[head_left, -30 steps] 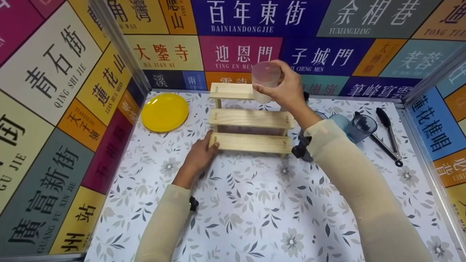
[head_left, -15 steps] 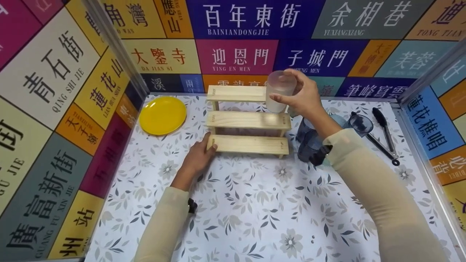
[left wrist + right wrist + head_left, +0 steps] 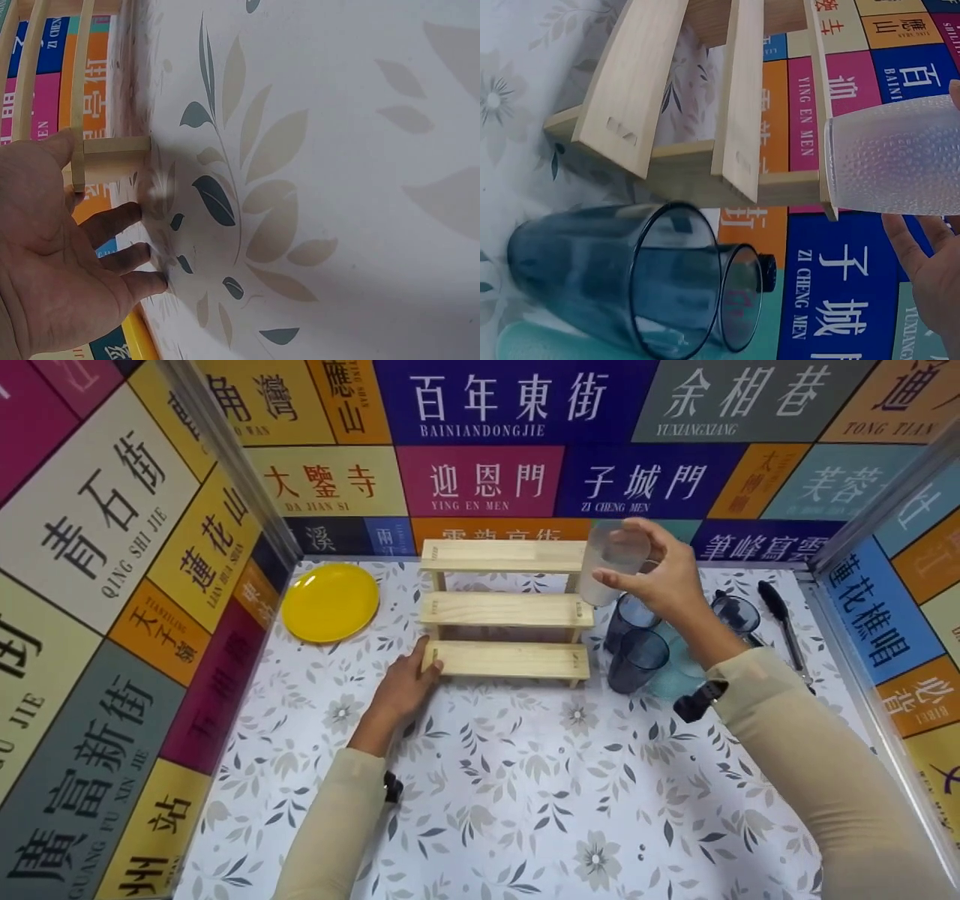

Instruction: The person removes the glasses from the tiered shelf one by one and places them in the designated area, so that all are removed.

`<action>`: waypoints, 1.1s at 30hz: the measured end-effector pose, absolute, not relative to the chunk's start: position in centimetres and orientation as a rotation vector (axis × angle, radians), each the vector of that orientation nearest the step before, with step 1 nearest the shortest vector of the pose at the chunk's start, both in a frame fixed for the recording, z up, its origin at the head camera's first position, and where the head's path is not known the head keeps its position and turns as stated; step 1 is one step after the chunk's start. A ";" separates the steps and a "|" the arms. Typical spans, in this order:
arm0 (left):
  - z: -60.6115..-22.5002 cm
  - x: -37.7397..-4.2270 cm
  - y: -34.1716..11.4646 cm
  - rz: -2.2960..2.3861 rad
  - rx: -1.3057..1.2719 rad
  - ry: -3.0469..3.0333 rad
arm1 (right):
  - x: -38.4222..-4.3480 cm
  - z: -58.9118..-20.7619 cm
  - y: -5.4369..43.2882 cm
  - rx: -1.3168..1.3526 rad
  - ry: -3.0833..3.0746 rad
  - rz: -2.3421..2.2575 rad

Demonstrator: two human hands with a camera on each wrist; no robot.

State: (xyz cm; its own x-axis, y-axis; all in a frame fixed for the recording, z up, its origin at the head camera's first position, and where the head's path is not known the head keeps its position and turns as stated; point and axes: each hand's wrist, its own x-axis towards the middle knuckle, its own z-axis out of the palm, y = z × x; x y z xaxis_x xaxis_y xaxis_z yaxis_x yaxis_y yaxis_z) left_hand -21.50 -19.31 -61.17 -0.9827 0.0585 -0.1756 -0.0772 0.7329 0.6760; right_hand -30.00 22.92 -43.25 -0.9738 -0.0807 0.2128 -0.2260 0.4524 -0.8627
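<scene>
A three-step wooden rack (image 3: 506, 660) stands against the back wall. At its lowest step's left end, my left hand (image 3: 405, 684) holds the board; in the left wrist view the thumb lies on the board's edge (image 3: 79, 112) and the other fingers spread beside the rack's leg. My right hand (image 3: 667, 574) grips a frosted clear cup (image 3: 611, 574), upright, at the right end of the top step. Its bumpy wall (image 3: 900, 154) shows in the right wrist view, its base close against that step's board.
Right of the rack stand dark blue cups (image 3: 637, 661) and a teal cup (image 3: 679, 671). Beyond them are another dark cup (image 3: 736, 611) and black-handled tongs (image 3: 784, 622). A yellow plate (image 3: 330, 604) lies at the back left. Printed panels enclose the table.
My right hand has carried the frosted cup rightward and down, from over the middle of the top step to its right end. My left hand keeps its place on the rack.
</scene>
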 end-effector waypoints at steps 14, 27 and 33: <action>-61.1 -21.6 -19.3 1.091 0.000 2.749 | -27.0 -44.8 29.0 0.189 -2.593 1.517; -60.9 -21.5 -19.4 1.085 -0.005 2.743 | -24.1 -46.1 34.1 0.073 -2.642 1.441; -61.1 -21.5 -19.4 1.083 0.004 2.763 | -22.7 -46.9 36.6 0.006 -2.666 1.364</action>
State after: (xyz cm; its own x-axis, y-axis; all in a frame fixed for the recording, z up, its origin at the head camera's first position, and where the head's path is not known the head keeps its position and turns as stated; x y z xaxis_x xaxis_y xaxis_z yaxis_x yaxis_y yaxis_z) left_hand -21.51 -19.38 -61.07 -0.9849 0.0657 -0.1602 -0.0607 0.7357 0.6746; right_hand -22.69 36.64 -46.89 -0.9892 0.0628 0.1321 -0.0704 0.5874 -0.8062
